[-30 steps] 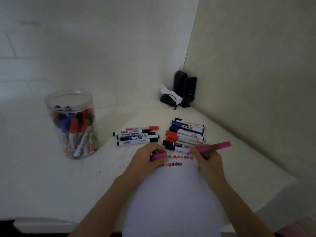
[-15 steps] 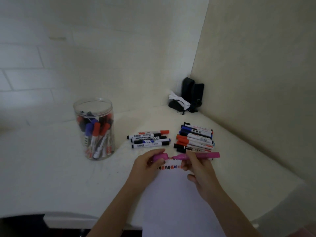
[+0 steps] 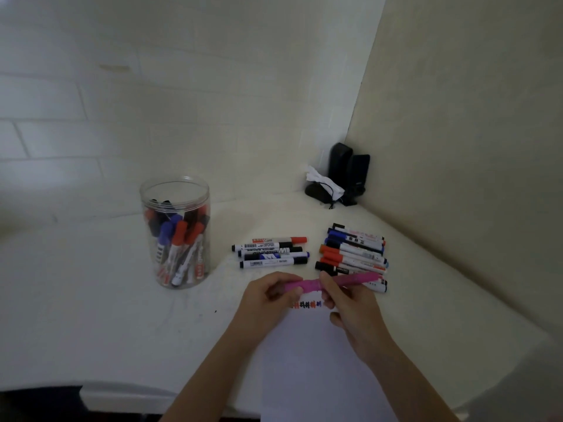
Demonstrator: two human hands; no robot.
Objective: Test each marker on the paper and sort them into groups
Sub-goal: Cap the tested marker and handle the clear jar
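A pink marker (image 3: 355,279) lies level between my hands above the white paper (image 3: 316,360). My right hand (image 3: 350,306) grips its barrel. My left hand (image 3: 268,295) pinches the pink cap (image 3: 297,285), which sits pushed onto the marker's left end. A short row of red, black and blue test marks (image 3: 307,304) runs along the paper's top edge. One group of several markers (image 3: 272,252) lies just beyond my left hand. A larger pile of markers (image 3: 355,254) lies to the right, partly behind the pink marker.
A clear plastic jar (image 3: 175,236) holding several red, blue and black markers stands at the left. Two black speakers (image 3: 347,172) and a crumpled white tissue (image 3: 323,181) sit in the far corner. Walls close off the back and right.
The pink marker swung from a raised tilt to level and met the cap in my left hand. Cap and marker, apart before, are now joined. The camera also shifted.
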